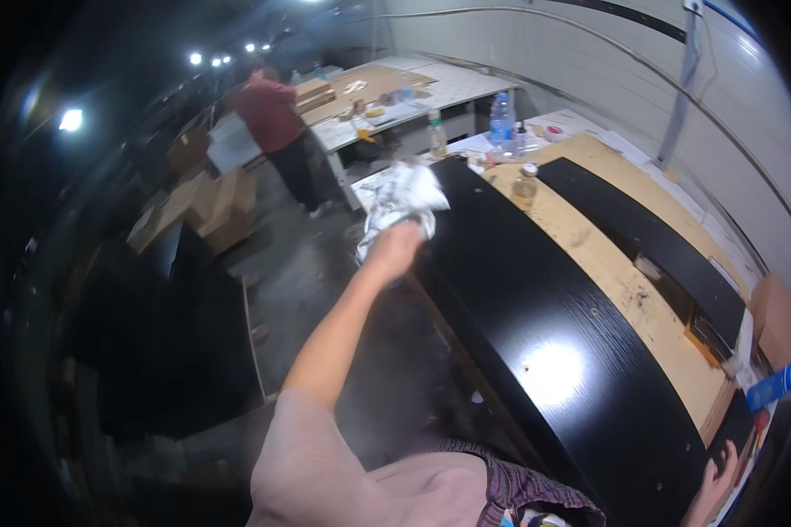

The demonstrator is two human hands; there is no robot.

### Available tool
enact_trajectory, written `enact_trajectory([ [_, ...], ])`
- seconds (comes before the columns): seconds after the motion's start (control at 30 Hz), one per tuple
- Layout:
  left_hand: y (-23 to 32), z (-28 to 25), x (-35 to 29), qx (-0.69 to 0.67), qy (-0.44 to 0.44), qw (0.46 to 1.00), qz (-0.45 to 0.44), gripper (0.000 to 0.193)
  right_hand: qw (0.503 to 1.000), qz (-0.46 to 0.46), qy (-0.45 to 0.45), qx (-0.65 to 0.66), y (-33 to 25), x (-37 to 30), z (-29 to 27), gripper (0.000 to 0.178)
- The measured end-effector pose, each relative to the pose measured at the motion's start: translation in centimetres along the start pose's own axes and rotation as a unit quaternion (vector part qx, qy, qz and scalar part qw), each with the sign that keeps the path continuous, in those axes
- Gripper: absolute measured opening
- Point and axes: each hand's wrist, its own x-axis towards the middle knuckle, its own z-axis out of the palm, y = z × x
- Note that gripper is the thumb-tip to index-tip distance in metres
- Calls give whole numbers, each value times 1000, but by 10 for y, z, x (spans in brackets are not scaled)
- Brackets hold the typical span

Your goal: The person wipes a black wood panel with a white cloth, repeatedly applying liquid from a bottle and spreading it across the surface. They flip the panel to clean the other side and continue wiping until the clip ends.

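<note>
My left hand (394, 250) is stretched out over the far left edge of a long black wood-grain panel (501, 290) and is closed round a crumpled white cloth (406, 198). The cloth is smeared by motion; part of it hangs past the panel's edge. At the lower right my right hand (716, 487) lies by the panel's near end, fingers apart, with nothing seen in it. Small holes dot the panel, and a lamp's glare shines on its near half.
Beyond the panel, a second narrow black panel (650, 237) rests on a light board (624, 285). A small bottle (525, 186), a large clear bottle (502, 123) and a blue carton (772, 385) stand or lie around. A person (274, 123) stands by another table (334, 136); cardboard boxes (228, 206) sit left.
</note>
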Motion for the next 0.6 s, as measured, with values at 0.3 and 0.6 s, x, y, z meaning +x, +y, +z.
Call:
enact_trajectory([
  [0.3,173,2,0,-427,-90,884,167,21,952,-105,-216,190,-257,40,195,89],
  [0.6,33,-53,65,-373,-291,838,272,32,944,-195,-189,189,-370,55,331,26],
])
